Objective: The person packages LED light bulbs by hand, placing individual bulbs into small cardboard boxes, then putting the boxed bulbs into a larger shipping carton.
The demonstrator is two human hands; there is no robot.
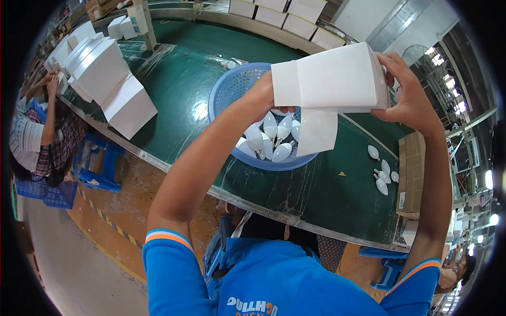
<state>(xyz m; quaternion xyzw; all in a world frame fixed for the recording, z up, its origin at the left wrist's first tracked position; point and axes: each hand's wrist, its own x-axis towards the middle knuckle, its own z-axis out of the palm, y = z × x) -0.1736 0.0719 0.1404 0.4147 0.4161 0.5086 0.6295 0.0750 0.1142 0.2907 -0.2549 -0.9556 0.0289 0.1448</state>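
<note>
A white cardboard box lies sideways in the air above the blue basket, its flaps spread at the left end. My right hand grips the box's closed right end, thumb below and fingers above. At the flapped end is my left hand; a flap covers most of its fingers, so its grip is hidden. Below, the round blue plastic basket holds several white candle-shaped light bulbs with metal screw bases. The box and a hanging flap hide part of the basket.
Several loose bulbs lie on the green table at the right, beside a brown carton. White boxes are stacked at the left, where another person works. More boxes stand at the back.
</note>
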